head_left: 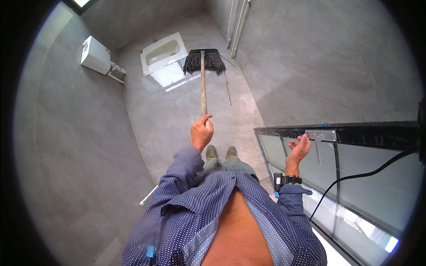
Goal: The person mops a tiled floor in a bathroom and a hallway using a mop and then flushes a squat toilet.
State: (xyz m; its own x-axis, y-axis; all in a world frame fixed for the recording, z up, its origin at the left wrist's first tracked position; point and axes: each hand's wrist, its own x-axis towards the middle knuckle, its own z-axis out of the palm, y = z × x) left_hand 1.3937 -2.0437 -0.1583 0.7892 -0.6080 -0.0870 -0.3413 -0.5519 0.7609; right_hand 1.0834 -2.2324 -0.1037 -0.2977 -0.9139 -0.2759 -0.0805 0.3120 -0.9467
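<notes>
My left hand (202, 134) is closed around the wooden handle of a mop (203, 91). The mop's dark, stringy head (204, 62) rests on the tiled floor at the far end, beside a white squat toilet (164, 53). Off to the right, my right hand (299, 150) is raised with its fingers apart and loosely curled, holding nothing. It is at the edge of a black-framed glass door (279, 146), by a pale door handle plate (320, 135). Whether the fingertips touch that plate, I cannot tell.
A white cistern (95, 55) hangs on the grey left wall, with a pipe below it. White pipes (238, 26) run up the far right corner. A black cable (370, 172) crosses in front of the door. A white stick-like thing (148, 195) lies near the left wall.
</notes>
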